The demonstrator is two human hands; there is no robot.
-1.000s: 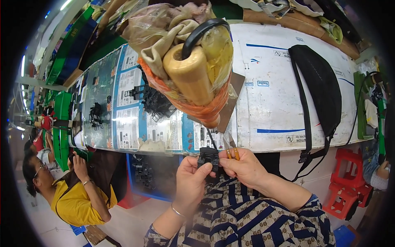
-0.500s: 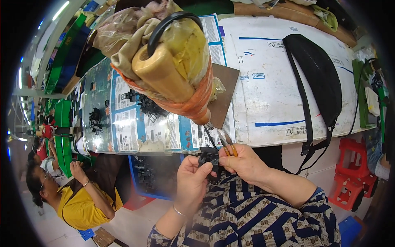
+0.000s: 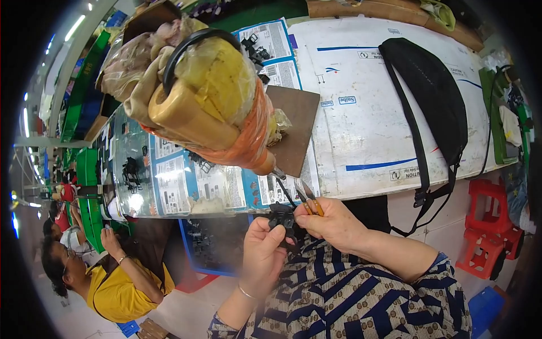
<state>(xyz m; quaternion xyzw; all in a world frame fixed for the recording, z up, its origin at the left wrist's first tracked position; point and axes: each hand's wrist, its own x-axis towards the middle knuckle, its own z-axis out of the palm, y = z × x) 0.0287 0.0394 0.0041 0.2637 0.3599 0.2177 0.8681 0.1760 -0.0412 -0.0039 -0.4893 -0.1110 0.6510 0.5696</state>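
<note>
My left hand (image 3: 264,254) pinches a small black plastic part (image 3: 282,219) between thumb and fingers, just in front of the table edge. Closed beside it, my right hand (image 3: 334,226) holds a slim orange-handled tool (image 3: 314,208) with two pointed metal tips angled up and away. Its exact kind is unclear. Right fingertips also meet the part's right side. Above hangs a bulky tool (image 3: 214,113), wrapped in plastic, cloth and orange wrapping, with a wood-coloured handle. A thin dark shaft (image 3: 287,191) runs from its metal nose down to the part.
Small black parts (image 3: 131,172) lie on the table's left. A brown board (image 3: 293,130) sits behind the hanging tool. At right lies a black bag (image 3: 432,96) with straps. A blue-rimmed tray (image 3: 186,248) stands left of my hands. A yellow-clad person (image 3: 121,282) sits there; red stools (image 3: 488,226) stand right.
The view has shifted slightly, and the hanging tool appears farther left and lower, uncovering black parts behind it. Both hands keep their grip, with the part tilted a little.
</note>
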